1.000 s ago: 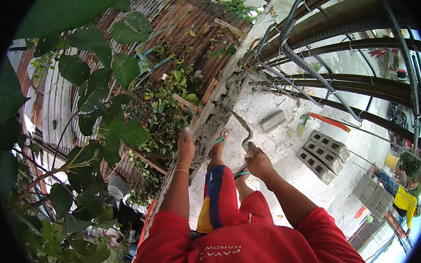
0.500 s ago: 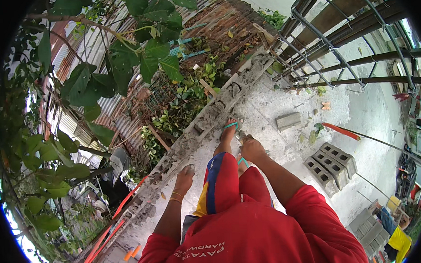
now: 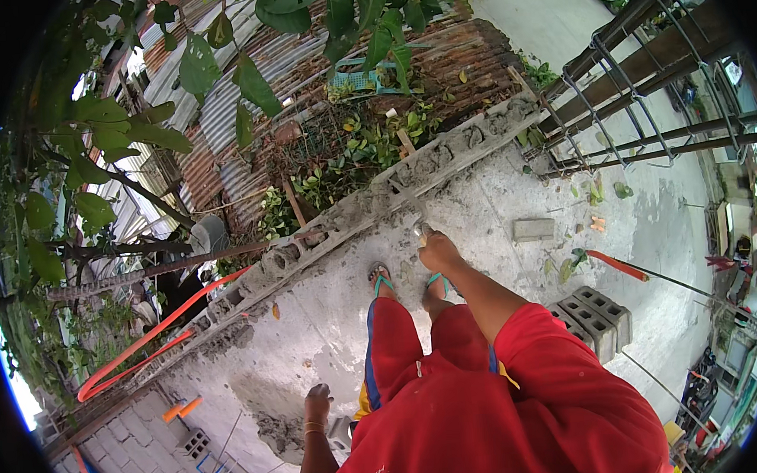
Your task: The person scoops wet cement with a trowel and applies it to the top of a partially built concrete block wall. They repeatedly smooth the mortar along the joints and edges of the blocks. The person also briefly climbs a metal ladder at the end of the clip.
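My right hand (image 3: 439, 252) reaches forward, closed round the pale handle of what looks like a trowel (image 3: 420, 229). The tool's blade is hard to make out against the grey concrete beside the wall. A low wall of hollow blocks (image 3: 384, 187), its top cavities rough with mortar, runs diagonally just past the tool. Low at my left side hangs my left hand (image 3: 317, 405), a band round its wrist. Its greyish fingers are curled together, and anything within them is hidden.
Hollow blocks (image 3: 604, 314) stand on the floor at right, and a single block (image 3: 534, 229) lies ahead of them. A rebar cage (image 3: 638, 90) rises at the far right. Orange tubing (image 3: 151, 346) bends along the wall at left. Leafy branches (image 3: 252, 84) overhang rusty roofing sheets (image 3: 233, 133).
I have stepped back from the wall, both feet now side by side. My right hand stays forward with the trowel near the wall; my left hand has dropped lower and back.
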Available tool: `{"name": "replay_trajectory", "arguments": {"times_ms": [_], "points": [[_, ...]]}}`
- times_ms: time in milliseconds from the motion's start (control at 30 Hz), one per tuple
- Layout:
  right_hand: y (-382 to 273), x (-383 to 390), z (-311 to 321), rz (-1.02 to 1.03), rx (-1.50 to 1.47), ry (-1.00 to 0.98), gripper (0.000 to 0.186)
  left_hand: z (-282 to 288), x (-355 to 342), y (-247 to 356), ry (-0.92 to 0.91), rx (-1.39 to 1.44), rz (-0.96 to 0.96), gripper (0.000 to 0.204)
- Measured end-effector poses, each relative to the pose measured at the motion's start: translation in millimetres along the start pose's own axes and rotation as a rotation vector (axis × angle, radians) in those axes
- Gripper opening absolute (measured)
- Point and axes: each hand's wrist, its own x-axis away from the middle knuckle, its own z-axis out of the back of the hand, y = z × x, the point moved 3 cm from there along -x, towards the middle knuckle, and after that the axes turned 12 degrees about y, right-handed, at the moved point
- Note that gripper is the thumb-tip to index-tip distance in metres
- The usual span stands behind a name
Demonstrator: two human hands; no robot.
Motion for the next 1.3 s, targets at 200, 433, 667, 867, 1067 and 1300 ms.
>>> {"name": "replay_trajectory", "arguments": {"times_ms": [200, 433, 667, 867, 1067, 1300], "points": [[-2, 0, -23, -0.056, 0.109, 0.126, 0.054, -6, 47, -38, 0.027, 0.332, 0.171, 0.039], [-5, 8, -28, 0.064, 0.322, 0.061, 0.044, 38, 46, -89, 0.099, 0.459, 0.218, 0.037], [-37, 11, -26, 0.062, 0.469, 0.110, 0.048, 86, 61, -183, 0.214, 0.531, 0.234, 0.043], [-51, 25, -23, -0.035, 0.210, 0.230, 0.066, 91, 98, -230, 0.319, 0.591, 0.311, 0.036], [-77, 46, -78, 0.005, 0.185, 0.113, 0.060, 34, 140, -221, 0.241, 0.611, 0.379, 0.032], [-136, 62, -127, 0.281, 0.190, -0.058, 0.050, -25, 193, -176, 0.344, 0.728, 0.440, 0.041]]}}
